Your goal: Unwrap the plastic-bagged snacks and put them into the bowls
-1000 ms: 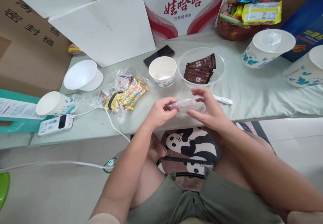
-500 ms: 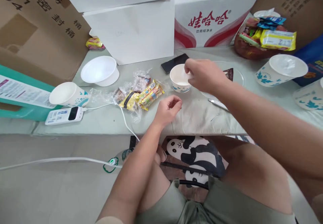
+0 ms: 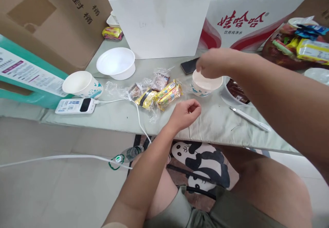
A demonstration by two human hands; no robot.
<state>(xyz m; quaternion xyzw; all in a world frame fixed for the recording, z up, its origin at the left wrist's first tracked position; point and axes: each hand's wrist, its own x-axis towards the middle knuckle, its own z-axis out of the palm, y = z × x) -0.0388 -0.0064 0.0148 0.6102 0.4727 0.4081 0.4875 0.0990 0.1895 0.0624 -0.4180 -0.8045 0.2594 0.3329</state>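
Observation:
My right hand (image 3: 214, 62) hovers over the far rim of a small white paper bowl (image 3: 206, 88) with blue leaf prints. Its fingers point down, pinched together, and whatever they hold is hidden. My left hand (image 3: 185, 114) rests loosely curled above the table's front edge, nearest the bowl and the snacks, with nothing visible in it. Left of the bowl lie yellow-wrapped snacks (image 3: 168, 94) among clear plastic wrappers. To its right, a clear round tub (image 3: 226, 99) holds dark brown packets (image 3: 236, 91), partly covered by my right forearm. White tweezers (image 3: 250, 119) lie in front of the tub.
A black phone (image 3: 189, 66) lies behind the bowl. At left stand a white plastic bowl (image 3: 115, 63), a paper cup (image 3: 81, 84) and a cabled power bank (image 3: 75, 106). White cartons (image 3: 164, 26) line the back. A snack-filled basket (image 3: 272, 55) is at right.
The view has turned, so the table things appear farther right. My right hand stays over the paper bowl and my left hand stays curled. More of the tub and tweezers now shows.

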